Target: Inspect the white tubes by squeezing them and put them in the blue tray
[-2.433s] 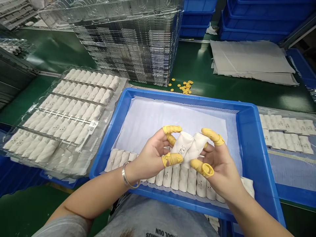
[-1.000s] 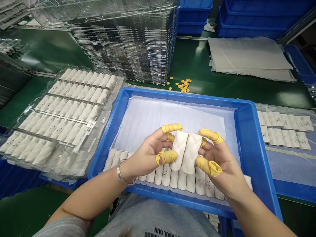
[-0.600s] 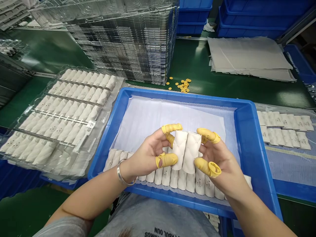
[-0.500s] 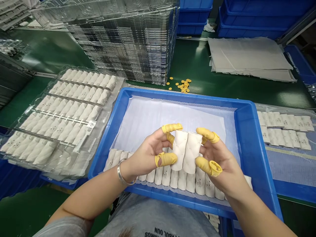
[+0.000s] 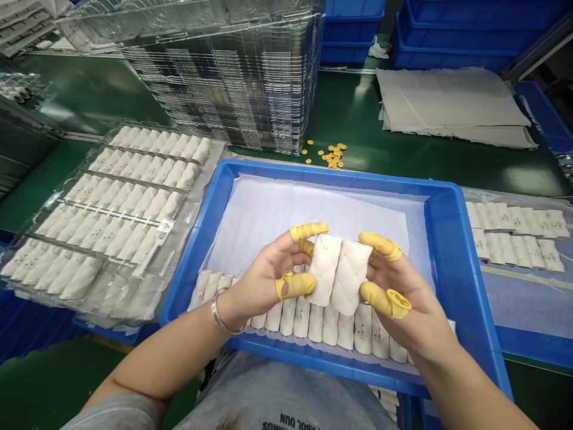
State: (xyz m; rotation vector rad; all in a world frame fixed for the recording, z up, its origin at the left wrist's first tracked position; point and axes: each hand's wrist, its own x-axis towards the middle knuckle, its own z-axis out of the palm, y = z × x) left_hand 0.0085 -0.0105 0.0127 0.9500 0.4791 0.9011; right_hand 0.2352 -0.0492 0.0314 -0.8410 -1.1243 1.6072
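1. From my station I count two hands: the left hand (image 5: 262, 286) and the right hand (image 5: 403, 298).
2. Two white rolls (image 5: 323, 269) sit between those hands, side by side.
3. Three yellow finger cots (image 5: 308, 230) show on the left hand and two on the right.
4. One metal bangle (image 5: 221, 316) circles the left wrist.
5. One blue tray (image 5: 313, 170) lies beneath the hands, and its near row of rolls (image 5: 316, 322) numbers at least twelve, some hidden.
6. Two clear plastic trays lie beside it: the left clear tray (image 5: 215, 164) shows four rows, the right clear tray (image 5: 514, 200) two.
7. One stack of clear trays (image 5: 224, 89) stands far off.
8. One scatter of loose yellow cots (image 5: 333, 156) lies far off, too many to count from here.
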